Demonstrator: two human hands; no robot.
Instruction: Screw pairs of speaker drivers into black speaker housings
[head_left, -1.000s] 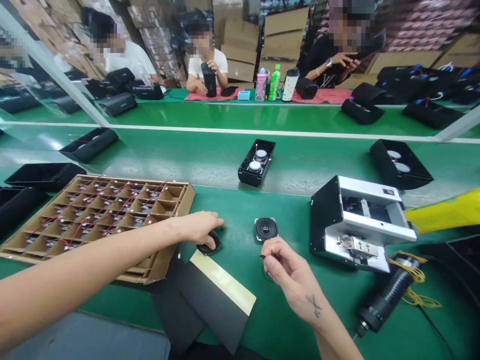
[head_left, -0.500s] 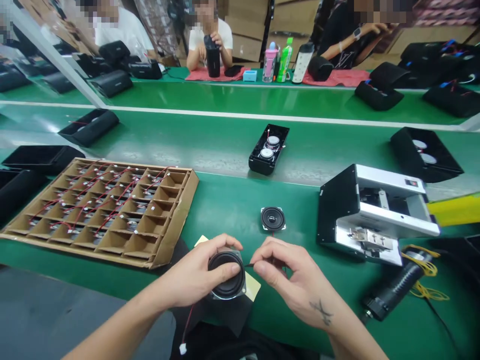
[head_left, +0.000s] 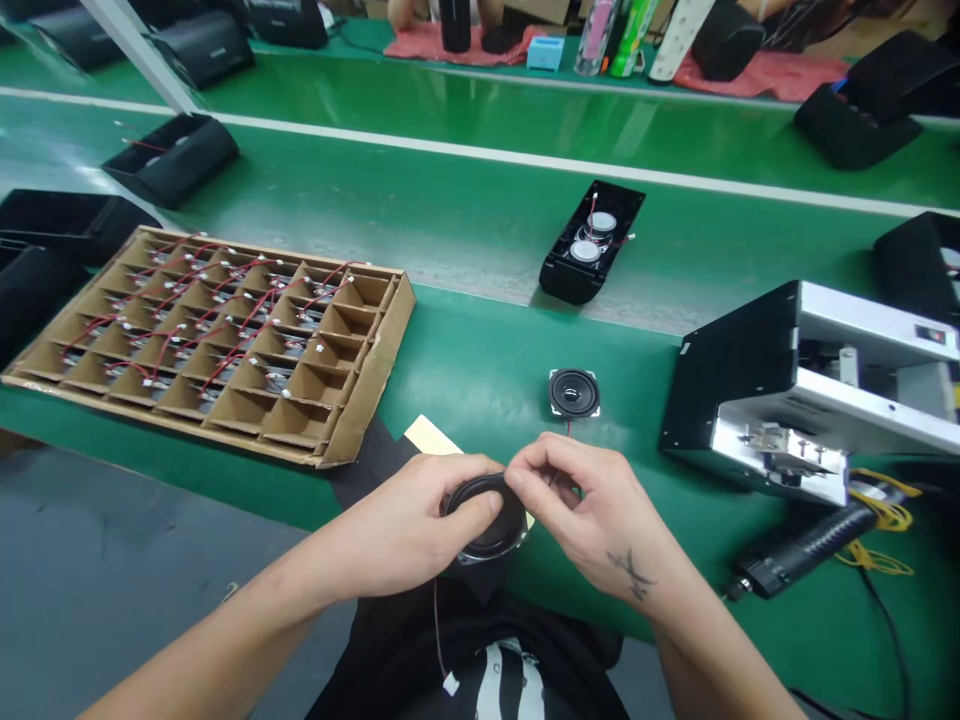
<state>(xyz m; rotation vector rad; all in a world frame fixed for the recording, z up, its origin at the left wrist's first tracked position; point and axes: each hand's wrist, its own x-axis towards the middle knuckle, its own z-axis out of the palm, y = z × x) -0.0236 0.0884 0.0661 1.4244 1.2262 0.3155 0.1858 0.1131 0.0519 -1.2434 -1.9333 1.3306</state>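
A small white plastic plug (head_left: pixel 450 684) dangled on a thin wire below the left hand (head_left: pixel 420 520), nearest to me. I had that hand curled around a round black speaker with a metal frame (head_left: pixel 495 535), gripping it, thumb across its face. The right hand (head_left: pixel 592 500) was mostly closed, thumb and forefinger meeting at the speaker's rim; I could not tell what they pinched. Under the hands, a black sheet with a pale yellow strip (head_left: pixel 429 435) lay partly covered. Off to the right I saw a black cylindrical power tool (head_left: pixel 806 550) and, just beyond it, a silver-and-black metal machine (head_left: pixel 870 408). Past the right hand, a second black speaker (head_left: pixel 574 394) lay face up; a brown cardboard divider tray (head_left: pixel 382 370) stood left of it. Farther off rested an open black housing with two pale discs inside (head_left: pixel 574 284).
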